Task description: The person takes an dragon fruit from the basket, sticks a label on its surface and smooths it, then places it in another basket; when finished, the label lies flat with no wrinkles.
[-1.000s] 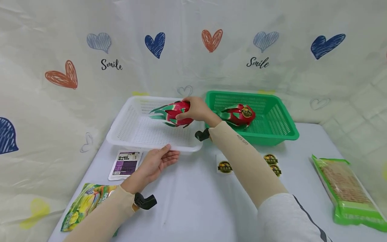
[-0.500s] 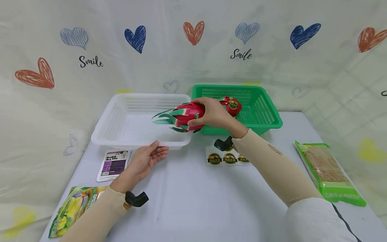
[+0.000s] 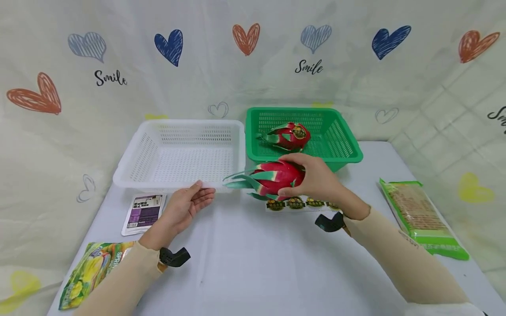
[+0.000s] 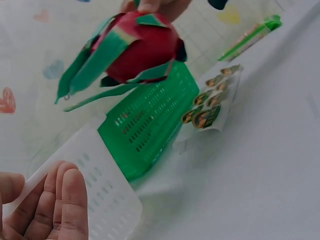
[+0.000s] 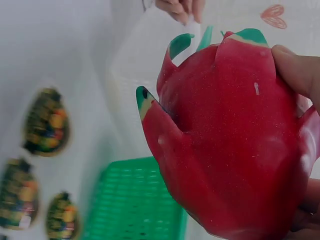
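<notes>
The right hand (image 3: 314,177) grasped a dragon fruit (image 3: 278,175) above the sticker sheet (image 3: 295,203), by the near edge of the green basket (image 3: 349,145). The left hand (image 3: 183,206) pinched the near rim of the white basket (image 3: 158,182). Another fruit (image 3: 290,137) lay in the green one, a bag (image 3: 423,215) near the right edge of the table (image 3: 253,267).

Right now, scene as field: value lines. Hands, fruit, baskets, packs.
right hand: grips dragon fruit above table
left hand: thumb and fingers at near rim of white basket
second fruit: in green basket, sticker on it
baskets: white left, green right
sticker sheet: on table, partly hidden
packs: purple-label pack and yellow-green pack at left, green-edged pack at right
</notes>
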A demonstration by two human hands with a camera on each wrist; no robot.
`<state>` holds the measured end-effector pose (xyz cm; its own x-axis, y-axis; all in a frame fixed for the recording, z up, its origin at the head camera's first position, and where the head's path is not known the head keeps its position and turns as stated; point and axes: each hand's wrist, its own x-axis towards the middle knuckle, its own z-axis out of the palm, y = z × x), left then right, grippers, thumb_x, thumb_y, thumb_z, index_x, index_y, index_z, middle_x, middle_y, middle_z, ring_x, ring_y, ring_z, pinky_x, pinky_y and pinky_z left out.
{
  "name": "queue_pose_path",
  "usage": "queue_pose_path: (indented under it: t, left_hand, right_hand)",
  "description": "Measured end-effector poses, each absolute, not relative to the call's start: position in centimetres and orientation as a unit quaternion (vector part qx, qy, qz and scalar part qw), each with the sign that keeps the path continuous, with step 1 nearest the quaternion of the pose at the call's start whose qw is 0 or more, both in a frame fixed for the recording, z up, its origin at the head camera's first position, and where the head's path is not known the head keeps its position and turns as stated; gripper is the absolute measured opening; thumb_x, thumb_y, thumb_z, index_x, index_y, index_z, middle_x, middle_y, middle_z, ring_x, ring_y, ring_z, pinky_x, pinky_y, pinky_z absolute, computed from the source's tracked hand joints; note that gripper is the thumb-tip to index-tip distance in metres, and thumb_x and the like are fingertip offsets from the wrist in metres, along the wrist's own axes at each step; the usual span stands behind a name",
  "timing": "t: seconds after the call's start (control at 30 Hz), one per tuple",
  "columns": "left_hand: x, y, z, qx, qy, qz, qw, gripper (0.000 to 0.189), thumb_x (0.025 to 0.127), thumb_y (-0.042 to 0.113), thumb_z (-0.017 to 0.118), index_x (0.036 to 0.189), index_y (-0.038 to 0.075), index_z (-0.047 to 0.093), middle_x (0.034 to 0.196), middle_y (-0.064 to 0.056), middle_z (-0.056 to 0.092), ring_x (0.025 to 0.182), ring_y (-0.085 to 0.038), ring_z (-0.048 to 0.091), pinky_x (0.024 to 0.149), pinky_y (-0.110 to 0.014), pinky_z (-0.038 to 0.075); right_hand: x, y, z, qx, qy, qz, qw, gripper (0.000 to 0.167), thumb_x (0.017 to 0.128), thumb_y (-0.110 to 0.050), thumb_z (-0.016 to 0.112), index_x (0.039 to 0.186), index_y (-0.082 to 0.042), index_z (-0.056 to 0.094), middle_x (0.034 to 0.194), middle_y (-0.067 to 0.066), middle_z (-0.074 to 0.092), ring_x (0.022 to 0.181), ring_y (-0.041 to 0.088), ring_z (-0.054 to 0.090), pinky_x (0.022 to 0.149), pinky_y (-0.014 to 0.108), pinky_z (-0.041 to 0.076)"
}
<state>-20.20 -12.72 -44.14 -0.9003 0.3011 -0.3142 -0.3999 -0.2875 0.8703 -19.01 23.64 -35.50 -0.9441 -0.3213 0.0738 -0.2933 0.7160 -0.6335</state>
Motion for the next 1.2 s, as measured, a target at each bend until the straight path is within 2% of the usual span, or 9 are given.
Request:
queue_pose_path:
  t: [0.13, 0.3, 0.4, 0.57, 0.83, 1.0, 1.2]
  left_hand:
    - [-20.2, -12.8, -44.2, -0.040, 0.558, 0.800, 0.219, 0.036, 0.112, 0.030, 0.046, 0.123, -0.002, 0.058, 0.099, 0.001, 0.077, 0.095, -0.008, 0.074, 0.090, -0.021, 0.060]
    - [-20.3, -12.8, -44.2, -0.037, 0.556, 0.801, 0.220, 0.037, 0.111, 0.032, 0.047, 0.123, -0.001, 0.058, 0.101, 0.001, 0.077, 0.096, -0.008, 0.074, 0.091, -0.020, 0.059]
    - [-20.4, -12.7, -44.2, -0.037, 0.551, 0.804, 0.221, 0.035, 0.111, 0.032, 0.048, 0.121, 0.001, 0.060, 0.101, 0.000, 0.077, 0.097, -0.009, 0.074, 0.091, -0.021, 0.059]
    - [-20.2, -12.8, -44.2, -0.035, 0.546, 0.806, 0.224, 0.033, 0.110, 0.033, 0.050, 0.119, 0.003, 0.061, 0.101, 0.001, 0.078, 0.098, -0.009, 0.075, 0.092, -0.021, 0.059]
    - [-20.2, -12.9, -44.3, -0.033, 0.543, 0.809, 0.222, 0.033, 0.110, 0.034, 0.049, 0.119, 0.004, 0.060, 0.102, 0.000, 0.078, 0.098, -0.009, 0.074, 0.092, -0.021, 0.059]
    - [-20.2, -12.9, -44.3, -0.036, 0.538, 0.813, 0.219, 0.032, 0.110, 0.035, 0.049, 0.117, 0.007, 0.062, 0.102, 0.001, 0.078, 0.098, -0.009, 0.075, 0.092, -0.022, 0.060]
    - [-20.1, -12.7, -44.2, -0.034, 0.542, 0.812, 0.215, 0.033, 0.111, 0.034, 0.048, 0.121, 0.005, 0.060, 0.101, 0.001, 0.078, 0.099, -0.010, 0.075, 0.091, -0.022, 0.060]
  right_hand:
    - [-16.0, 25.2, -37.7, -0.178, 0.923, -0.340, 0.018, 0.081, 0.074, -0.040, 0.095, 0.143, -0.017, 0.060, 0.143, 0.007, 0.062, 0.127, 0.027, 0.057, 0.088, 0.043, 0.063]
    - [-13.0, 26.3, -40.3, -0.193, 0.921, -0.338, 0.022, 0.082, 0.070, -0.037, 0.098, 0.141, -0.018, 0.062, 0.138, 0.004, 0.066, 0.124, 0.025, 0.060, 0.084, 0.033, 0.062]
    - [-11.6, 26.4, -41.8, -0.193, 0.921, -0.336, 0.029, 0.082, 0.070, -0.042, 0.097, 0.140, -0.019, 0.062, 0.138, 0.000, 0.066, 0.125, 0.023, 0.061, 0.086, 0.029, 0.061]
    - [-9.7, 26.1, -43.4, -0.194, 0.922, -0.333, 0.033, 0.085, 0.070, -0.051, 0.095, 0.140, -0.018, 0.062, 0.141, 0.000, 0.065, 0.127, 0.024, 0.062, 0.091, 0.031, 0.060]
    - [-8.4, 25.6, -43.0, -0.193, 0.923, -0.329, 0.048, 0.083, 0.070, -0.044, 0.096, 0.140, -0.019, 0.061, 0.139, -0.004, 0.062, 0.126, 0.021, 0.060, 0.083, 0.026, 0.061]
    - [-8.3, 24.8, -43.0, -0.195, 0.928, -0.314, 0.049, 0.083, 0.076, -0.051, 0.091, 0.145, -0.020, 0.057, 0.143, 0.002, 0.059, 0.127, 0.026, 0.059, 0.082, 0.028, 0.062]
    - [-8.1, 24.4, -43.0, -0.189, 0.932, -0.307, 0.038, 0.083, 0.074, -0.047, 0.093, 0.145, -0.020, 0.057, 0.141, -0.001, 0.059, 0.125, 0.022, 0.059, 0.082, 0.026, 0.061]
